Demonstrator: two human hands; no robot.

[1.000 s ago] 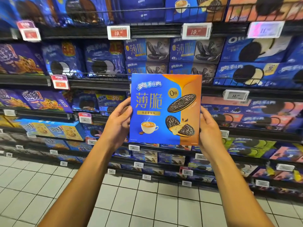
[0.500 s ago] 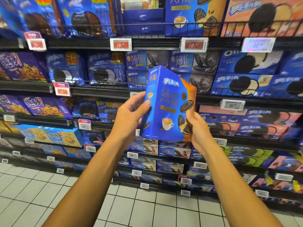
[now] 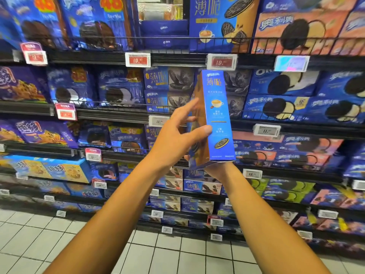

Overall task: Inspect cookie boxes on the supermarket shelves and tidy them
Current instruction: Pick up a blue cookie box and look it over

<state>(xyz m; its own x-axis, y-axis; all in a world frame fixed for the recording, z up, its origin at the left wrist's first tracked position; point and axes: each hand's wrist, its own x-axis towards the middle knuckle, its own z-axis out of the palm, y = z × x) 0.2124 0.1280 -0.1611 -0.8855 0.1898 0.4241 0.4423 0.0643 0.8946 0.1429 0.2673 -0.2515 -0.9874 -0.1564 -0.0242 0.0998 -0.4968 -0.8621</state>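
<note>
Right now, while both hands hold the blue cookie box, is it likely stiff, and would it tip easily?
The cookie box probably is stiff: its edges look straight under the left hand. Tall and narrow, it may tip if stood on end. The right hand supports it from beneath.

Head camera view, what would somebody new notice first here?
A tall blue cookie box held up mid-frame, narrow side facing the camera. The left hand pinches its side and the right hand props it from below. Behind, shelves packed with cookie packs and red price tags.
</note>
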